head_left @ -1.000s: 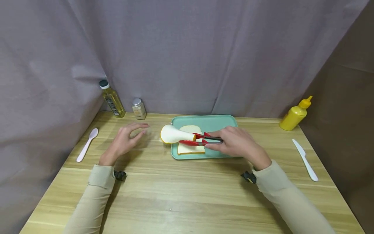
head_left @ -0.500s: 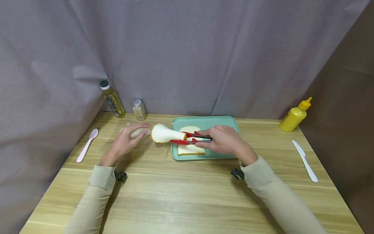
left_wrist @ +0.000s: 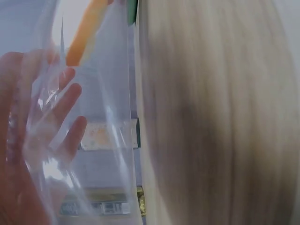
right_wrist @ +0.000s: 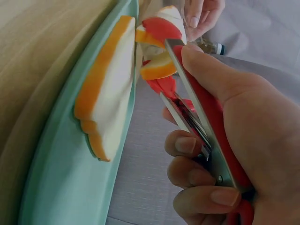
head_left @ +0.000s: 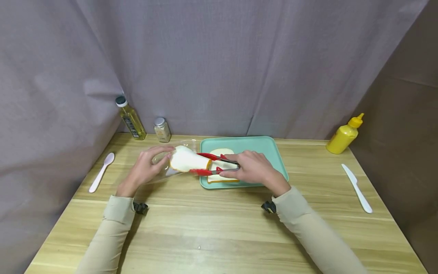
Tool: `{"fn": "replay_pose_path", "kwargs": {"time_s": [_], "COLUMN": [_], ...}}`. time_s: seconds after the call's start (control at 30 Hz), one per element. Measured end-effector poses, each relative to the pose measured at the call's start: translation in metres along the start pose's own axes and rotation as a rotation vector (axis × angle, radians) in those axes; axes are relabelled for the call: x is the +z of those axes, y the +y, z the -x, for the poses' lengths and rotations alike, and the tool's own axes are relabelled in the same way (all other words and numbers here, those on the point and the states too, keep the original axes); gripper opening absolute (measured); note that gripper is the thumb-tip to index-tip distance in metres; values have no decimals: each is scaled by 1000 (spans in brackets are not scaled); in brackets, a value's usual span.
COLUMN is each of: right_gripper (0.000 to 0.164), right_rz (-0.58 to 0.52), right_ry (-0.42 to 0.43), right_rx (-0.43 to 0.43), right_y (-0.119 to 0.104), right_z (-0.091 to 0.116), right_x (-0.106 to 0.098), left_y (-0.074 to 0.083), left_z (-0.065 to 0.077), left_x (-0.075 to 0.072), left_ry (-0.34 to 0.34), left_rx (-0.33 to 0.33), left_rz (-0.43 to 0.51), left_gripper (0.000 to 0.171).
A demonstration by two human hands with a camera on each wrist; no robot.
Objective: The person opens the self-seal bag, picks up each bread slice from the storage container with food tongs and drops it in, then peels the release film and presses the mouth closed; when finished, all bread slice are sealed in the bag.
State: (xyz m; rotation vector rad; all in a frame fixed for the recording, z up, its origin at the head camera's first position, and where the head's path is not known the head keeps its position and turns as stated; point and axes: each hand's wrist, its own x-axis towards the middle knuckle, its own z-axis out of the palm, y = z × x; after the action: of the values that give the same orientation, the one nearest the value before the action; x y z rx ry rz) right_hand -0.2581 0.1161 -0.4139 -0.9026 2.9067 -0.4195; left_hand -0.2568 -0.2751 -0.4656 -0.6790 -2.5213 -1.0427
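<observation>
Green tray [head_left: 253,144]: flat bread slice [head_left: 224,178]
Clear bag [head_left: 167,173]: bent slice [head_left: 186,159] partly inside
Left grip [head_left: 145,167]: holding bag
Right grip [head_left: 251,167]: holding tongs [head_left: 201,172]
Counter [head_left: 212,228]: wood-grained
Curtain [head_left: 205,68]: grey

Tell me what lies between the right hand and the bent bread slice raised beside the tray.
The red-tipped tongs: the right hand grips them, and they pinch the bent bread slice. The head and right wrist views show this.

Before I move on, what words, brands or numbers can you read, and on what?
None can be read.
Dark-capped bottle: has a label, too small and blurred.
Seasoning jar: label too small and blurred.
Yellow squeeze bottle: cannot tell whether it bears any text.
</observation>
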Motion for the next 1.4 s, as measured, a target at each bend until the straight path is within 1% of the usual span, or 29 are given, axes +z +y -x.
{"fn": "replay_pose_path", "kwargs": {"time_s": [0.3, 0.53, 0.63, 0.9, 1.1, 1.2, 1.3, 1.4], "right_gripper": [79, 89, 90, 89, 91, 91, 92, 93], "right_rz": [29, 17, 8, -29, -88, -91, -81, -75], "right_ry": [23, 14, 8, -25, -89, -116, -121, -109], "right_rx": [-8, 11, 6, -15, -8, -4, -2, -1], "right_y": [1, 2, 3, 3, 3, 3, 1, 0], "right_z": [1, 0, 0, 0, -7, -10, -10, -10], "right_x": [1, -1, 0, -1, -5, -5, -5, -4], "left_y": [-1, -2, -3, -5, -4, -4, -3, -2], "left_z": [0, 1, 1, 1, 2, 3, 3, 2], "left_x": [0, 0, 1, 3, 2, 2, 2, 3], "left_ry": [-2, -17, -20, -12, 5, 14, 9, 6], "left_rx": [-10, -18, -19, -5, 21, 33, 33, 28], "left_rz": [1, -7, -6, -7, 38, 40, 40, 39], "left_gripper": [27, 28, 28, 27, 29, 30, 29, 29]}}
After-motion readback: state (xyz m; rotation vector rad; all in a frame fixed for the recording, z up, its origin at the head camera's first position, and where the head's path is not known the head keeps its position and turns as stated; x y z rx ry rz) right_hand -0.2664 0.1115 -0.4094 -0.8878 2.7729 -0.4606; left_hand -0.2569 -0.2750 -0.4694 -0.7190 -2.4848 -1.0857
